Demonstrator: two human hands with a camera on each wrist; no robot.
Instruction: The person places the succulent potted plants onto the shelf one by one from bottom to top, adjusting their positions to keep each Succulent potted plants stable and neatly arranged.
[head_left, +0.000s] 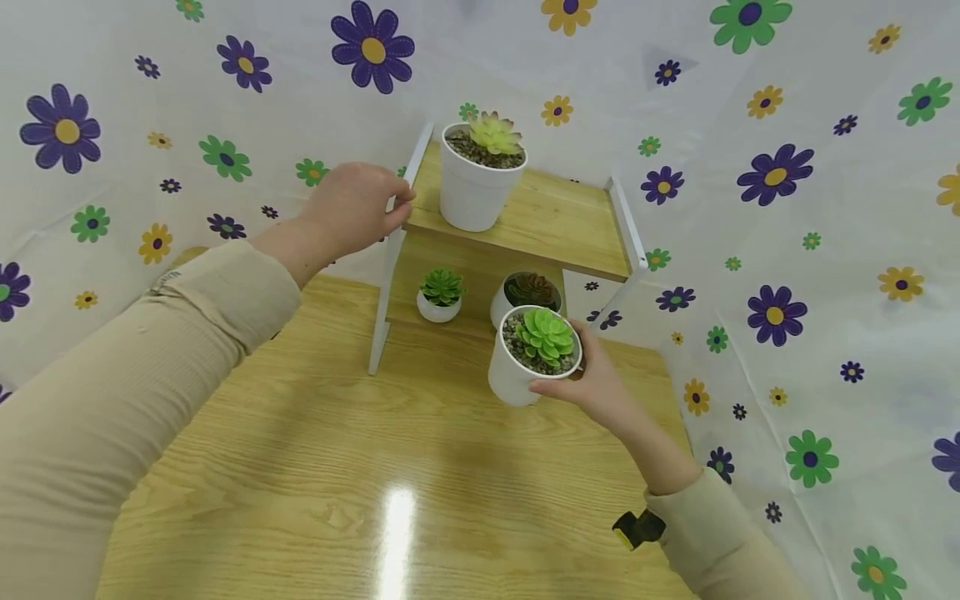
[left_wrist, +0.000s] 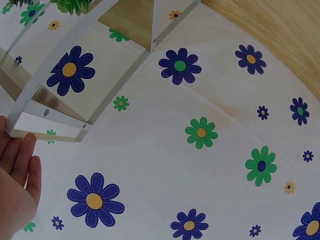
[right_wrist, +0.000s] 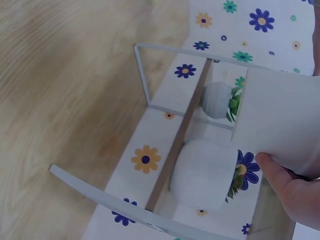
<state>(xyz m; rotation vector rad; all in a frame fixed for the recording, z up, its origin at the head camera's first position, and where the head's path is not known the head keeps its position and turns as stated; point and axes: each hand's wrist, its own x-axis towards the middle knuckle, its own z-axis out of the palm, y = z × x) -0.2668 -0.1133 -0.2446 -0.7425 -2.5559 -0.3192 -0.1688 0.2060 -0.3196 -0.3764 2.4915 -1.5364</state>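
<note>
My right hand (head_left: 596,383) grips a white flowerpot (head_left: 512,377) with a bright green succulent, fingers and thumb at its rim. That pot is tilted, in front of a small two-tier wooden shelf (head_left: 570,225) with white side frames. At the shelf's upper left corner, my left hand (head_left: 358,207) holds the white side frame (left_wrist: 31,97) with its fingertips. Beside that hand, a taller white pot (head_left: 476,190) with a yellow-green succulent stands on the top board. On the lower board sit a small pot (head_left: 439,310) with a green succulent and a round pot (right_wrist: 204,172) with a dark reddish one, partly hidden in the head view.
The shelf stands on a wood-grain table (head_left: 322,467), close to a white flower-printed sheet (head_left: 292,92) that hangs behind and along the sides. A black band (head_left: 639,528) with a yellow edge shows at my right sleeve.
</note>
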